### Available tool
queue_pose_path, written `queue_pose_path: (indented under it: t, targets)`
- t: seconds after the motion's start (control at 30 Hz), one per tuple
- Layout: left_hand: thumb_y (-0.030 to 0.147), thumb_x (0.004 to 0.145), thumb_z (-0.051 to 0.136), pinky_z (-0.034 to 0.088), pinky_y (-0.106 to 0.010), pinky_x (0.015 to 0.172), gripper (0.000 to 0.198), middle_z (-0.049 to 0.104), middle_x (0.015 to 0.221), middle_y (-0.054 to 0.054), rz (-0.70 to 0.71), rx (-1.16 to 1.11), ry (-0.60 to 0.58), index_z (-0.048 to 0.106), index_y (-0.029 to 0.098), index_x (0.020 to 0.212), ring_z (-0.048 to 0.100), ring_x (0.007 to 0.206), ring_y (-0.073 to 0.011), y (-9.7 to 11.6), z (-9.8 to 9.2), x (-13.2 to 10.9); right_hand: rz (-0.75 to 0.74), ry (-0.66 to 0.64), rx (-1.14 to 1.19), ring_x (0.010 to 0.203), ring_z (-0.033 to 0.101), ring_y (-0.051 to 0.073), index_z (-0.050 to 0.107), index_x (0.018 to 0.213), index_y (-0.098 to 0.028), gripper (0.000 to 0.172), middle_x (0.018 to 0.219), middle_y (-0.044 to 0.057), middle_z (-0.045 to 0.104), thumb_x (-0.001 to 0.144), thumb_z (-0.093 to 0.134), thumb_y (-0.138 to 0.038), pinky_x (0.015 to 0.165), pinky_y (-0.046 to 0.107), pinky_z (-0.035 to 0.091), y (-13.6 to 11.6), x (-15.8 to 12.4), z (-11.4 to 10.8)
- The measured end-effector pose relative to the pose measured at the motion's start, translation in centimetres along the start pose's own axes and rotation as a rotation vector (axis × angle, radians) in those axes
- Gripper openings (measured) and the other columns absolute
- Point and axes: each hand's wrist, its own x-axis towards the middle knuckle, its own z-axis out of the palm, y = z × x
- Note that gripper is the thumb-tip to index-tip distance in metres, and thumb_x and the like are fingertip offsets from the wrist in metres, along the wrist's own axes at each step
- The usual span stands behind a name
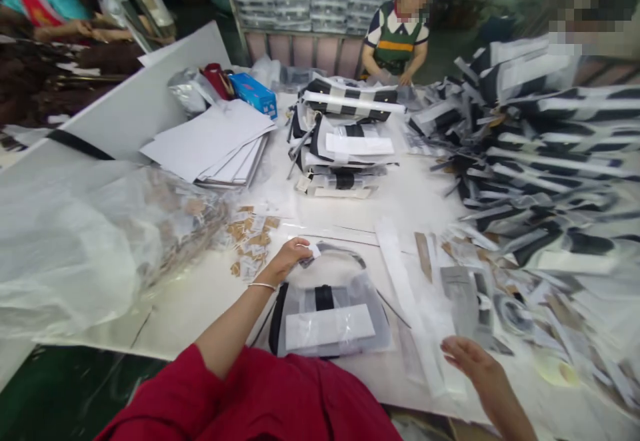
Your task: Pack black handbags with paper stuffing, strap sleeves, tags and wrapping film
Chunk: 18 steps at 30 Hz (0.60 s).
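A dark handbag (327, 298) wrapped in pale translucent sheeting lies in front of me, its grey handle arched away from me. A white paper piece (330, 329) is fastened across its front. My left hand (291, 256) is closed on a small white tag (315, 251) beside the handle. My right hand (470, 356) hovers at the right, fingers loosely extended and apart from the bag, with nothing visible in it. Near it lie long white strips (407, 301) and a grey wrapped piece (460, 291).
Several wrapped bags (350, 151) are stacked ahead, with a larger pile (560, 148) at right. Small brown tags (253, 238), white sheets (210, 138), a blue box (254, 94) and plastic bags (75, 248) lie left. A tape roll (515, 311) sits right. A co-worker (397, 38) is opposite.
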Motion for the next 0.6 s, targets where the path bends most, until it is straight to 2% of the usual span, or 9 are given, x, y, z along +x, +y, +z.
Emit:
queue_pose_path:
  t: [0.07,0.17,0.27,0.37,0.6]
  targets:
    - [0.018,0.052,0.077,0.039,-0.024,0.054,0.042,0.063,0.062,0.001,0.013,-0.013,0.019,0.057,0.013,0.088,0.055,0.053,-0.0108,-0.6,0.2,0.2,-0.054,-0.158,0.059,0.078,0.068,0.029,0.070,0.072,-0.024,0.032,0.077,0.008,0.071,0.062,0.075,-0.054,0.077,0.044,0.057,-3.3,-1.1,5.8]
    - [0.019,0.052,0.078,0.039,-0.024,0.054,0.044,0.061,0.060,0.003,0.045,-0.030,0.016,0.055,0.014,0.089,0.055,0.052,-0.0102,-1.3,0.4,0.2,-0.162,-0.330,0.200,0.069,0.064,0.022,0.067,0.072,-0.020,0.032,0.070,0.004,0.068,0.065,0.076,-0.051,0.070,0.037,0.054,-9.6,-2.7,14.3]
    - [0.020,0.056,0.078,0.039,-0.023,0.054,0.044,0.060,0.063,0.004,0.097,-0.046,-0.012,0.054,0.015,0.092,0.056,0.052,-0.0098,-1.6,0.4,-0.3,-0.212,-0.447,0.326,0.062,0.062,0.018,0.063,0.082,-0.021,0.035,0.064,-0.001,0.066,0.063,0.078,-0.046,0.066,0.033,0.052,-14.4,-3.2,20.3]
    - [0.019,0.059,0.076,0.040,-0.023,0.054,0.042,0.060,0.064,0.004,0.138,-0.057,-0.033,0.053,0.015,0.094,0.056,0.052,-0.0093,-1.6,0.5,-0.9,-0.228,-0.474,0.370,0.057,0.061,0.016,0.055,0.091,-0.022,0.044,0.059,-0.004,0.065,0.060,0.081,-0.040,0.063,0.032,0.051,-16.1,-2.6,23.1]
    - [0.015,0.061,0.071,0.041,-0.023,0.055,0.038,0.061,0.064,0.004,0.135,-0.062,-0.048,0.052,0.016,0.093,0.056,0.053,-0.0092,-1.2,0.4,-1.4,-0.214,-0.417,0.277,0.057,0.064,0.017,0.051,0.079,-0.022,0.042,0.059,-0.002,0.067,0.061,0.082,-0.044,0.061,0.030,0.050,-14.6,-0.3,25.3]
